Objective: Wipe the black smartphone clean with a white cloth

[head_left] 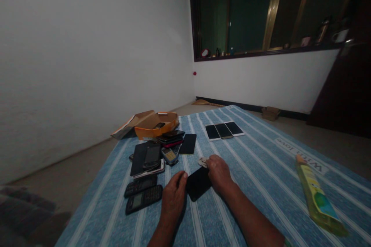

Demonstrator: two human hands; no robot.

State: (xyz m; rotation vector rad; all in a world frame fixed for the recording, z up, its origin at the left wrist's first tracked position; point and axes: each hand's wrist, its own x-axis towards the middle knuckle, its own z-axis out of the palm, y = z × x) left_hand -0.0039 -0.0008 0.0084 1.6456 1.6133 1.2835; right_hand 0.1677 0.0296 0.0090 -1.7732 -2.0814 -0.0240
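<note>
A black smartphone [198,185] lies at a slant between my hands, its dark face up. My left hand [174,193] is closed on its left edge, thumb towards the far side. At the phone's far right corner, my right hand [220,173] is closed around a crumpled whitish cloth or tissue [203,161]; most of it is hidden by the fingers. To the left of my left hand are two black keypad phones [143,199]. Beyond them is a pile of phones [152,156], with a small grey-blue keypad phone [169,155] beside it.
An orange cardboard box [156,133] with its lid open stands at the far left of the blue striped cloth [249,200]. Three smartphones [223,131] lie side by side farther back. A yellow-green bottle [319,200] lies on its side at right.
</note>
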